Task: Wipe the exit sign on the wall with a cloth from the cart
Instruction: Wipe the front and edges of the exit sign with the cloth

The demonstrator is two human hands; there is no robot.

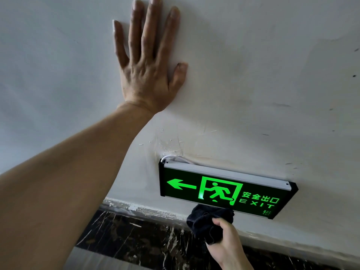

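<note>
1. There is a single view, from a wide-angle camera worn on the person's head.
2. It faces a white wall (253,65) at close range, tilted down toward the dark marble baseboard (136,236) at 6 o'clock.
3. Lines bow near the frame edges, and the exit sign (224,190) at 5 o'clock appears slanted.

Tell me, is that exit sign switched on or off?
On. The exit sign glows bright green: its arrow, running figure and lettering are all lit against the dark face.
</note>
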